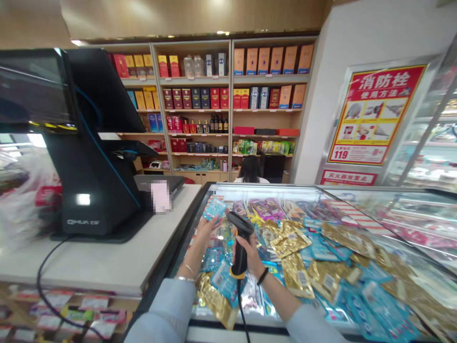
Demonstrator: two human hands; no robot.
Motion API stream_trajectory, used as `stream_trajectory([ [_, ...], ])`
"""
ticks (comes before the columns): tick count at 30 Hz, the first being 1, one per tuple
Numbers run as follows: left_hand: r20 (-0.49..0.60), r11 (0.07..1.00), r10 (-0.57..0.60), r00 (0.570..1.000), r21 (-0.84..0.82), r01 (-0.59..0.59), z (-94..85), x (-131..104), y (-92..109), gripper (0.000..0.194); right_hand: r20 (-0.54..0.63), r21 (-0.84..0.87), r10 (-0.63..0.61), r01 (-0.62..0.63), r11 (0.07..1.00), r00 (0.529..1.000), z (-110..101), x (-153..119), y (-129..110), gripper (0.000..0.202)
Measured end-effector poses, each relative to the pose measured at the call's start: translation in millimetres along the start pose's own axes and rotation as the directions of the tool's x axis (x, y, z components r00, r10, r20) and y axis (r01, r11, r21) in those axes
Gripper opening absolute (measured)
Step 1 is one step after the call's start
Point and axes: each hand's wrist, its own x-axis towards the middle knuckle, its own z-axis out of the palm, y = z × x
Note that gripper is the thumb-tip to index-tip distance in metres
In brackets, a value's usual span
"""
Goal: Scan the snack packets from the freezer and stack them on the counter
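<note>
My left hand (208, 227) is closed on a light blue packet (215, 208), held up over the far left part of the glass-topped case (278, 189). Just to its right, my right hand (250, 250) wraps round the handle of a black and yellow barcode scanner (241, 252). The scanner's head tilts toward the left, near the blue packet, and its cable hangs down toward me. Gold packets (291, 238) and blue packets (383, 305) lie in a loose spread on the glass, mostly to the right of my hands. Another gold packet (216, 300) lies below my left wrist.
A black checkout terminal (93, 190) stands on the white counter (143, 252) at the left, its cable trailing over the edge. Beyond the case, a person's dark-haired head (250, 169) shows before shelves (195, 82) of boxes. A red poster (378, 114) hangs at the right.
</note>
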Motion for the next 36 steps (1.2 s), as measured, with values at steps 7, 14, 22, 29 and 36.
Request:
stream_trajectory([
  [7,-0.025,0.992,-0.033,0.999,-0.12,0.03,5.8,3.3,-2.1,0.028,0.069,-0.018,-0.027,0.029,0.999,0.997,0.4,-2.3,-4.3,0.05],
  [14,-0.131,0.999,0.035,0.991,-0.02,-0.038,5.7,3.1,0.4,0.041,0.068,0.002,-0.038,0.037,0.999,0.997,-8.7,-5.9,-15.6,0.049],
  [22,-0.016,0.995,0.094,0.995,-0.01,-0.094,17.9,-15.8,-1.3,0.051,0.113,-0.03,-0.036,0.039,0.999,0.993,-5.6,-9.1,-16.8,0.045],
  [29,-0.061,0.989,0.143,0.988,0.04,-0.141,20.2,-15.7,-4.9,0.053,0.129,-0.051,-0.025,0.032,0.998,0.991,-4.7,-12.4,-19.5,0.044],
  [36,-0.14,0.94,0.275,0.951,0.246,-0.235,8.3,-2.5,-4.2,0.037,0.145,-0.043,0.03,-0.024,0.999,0.989,-6.7,-13.2,-20.3,0.051],
])
